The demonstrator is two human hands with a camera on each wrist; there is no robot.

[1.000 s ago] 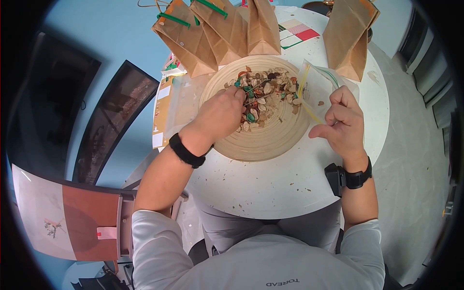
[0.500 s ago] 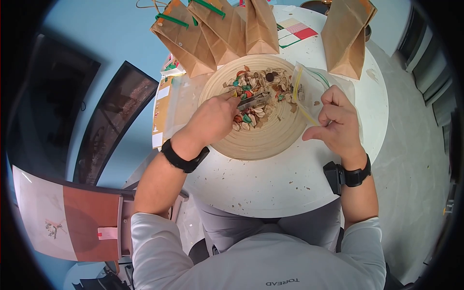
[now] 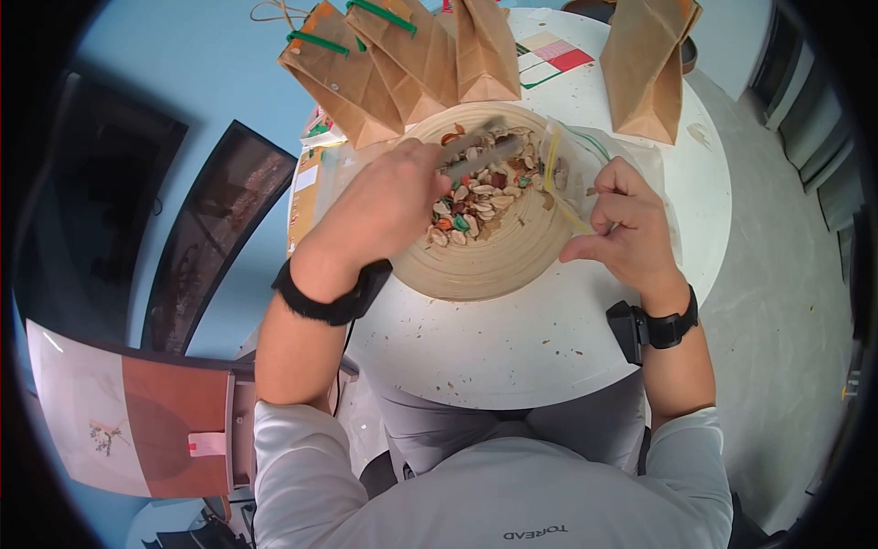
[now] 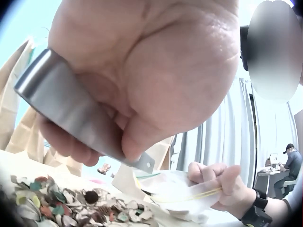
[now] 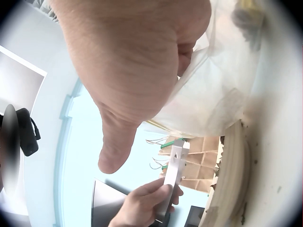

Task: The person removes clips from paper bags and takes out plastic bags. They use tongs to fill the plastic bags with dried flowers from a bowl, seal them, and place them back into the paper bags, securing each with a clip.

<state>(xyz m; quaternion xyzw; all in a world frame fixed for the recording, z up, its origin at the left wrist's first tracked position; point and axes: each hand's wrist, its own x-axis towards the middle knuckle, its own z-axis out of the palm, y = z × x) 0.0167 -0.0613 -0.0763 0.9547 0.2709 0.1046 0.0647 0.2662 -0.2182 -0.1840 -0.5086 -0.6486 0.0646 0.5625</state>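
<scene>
My left hand (image 3: pixel 389 197) grips a pair of metal tongs (image 4: pixel 71 104), its fingers and thumb wrapped about the bent end. In the head view the tong arms are blurred and spread over the left and far part of the potpourri (image 3: pixel 480 203), a heap of dried petals, cones and green and orange bits. The heap lies on a round ribbed wooden plate (image 3: pixel 512 274). My right hand (image 3: pixel 622 215) holds the edge of a clear zip bag (image 3: pixel 581 174) with curled fingers, thumb stretched out. The bag's yellow-edged mouth faces the heap and overlaps the plate's right side.
Several brown paper bags (image 3: pixel 489 55) stand behind the plate, some with green clips. Another paper bag (image 3: pixel 645 82) is at the back right. A coloured card (image 3: pixel 553 59) lies between them. Crumbs dot the white table (image 3: pixel 476 357) at the front.
My left hand came up from the heap and the tongs swung toward its far side, arms now spread. The right hand and zip bag shifted slightly left in view.
</scene>
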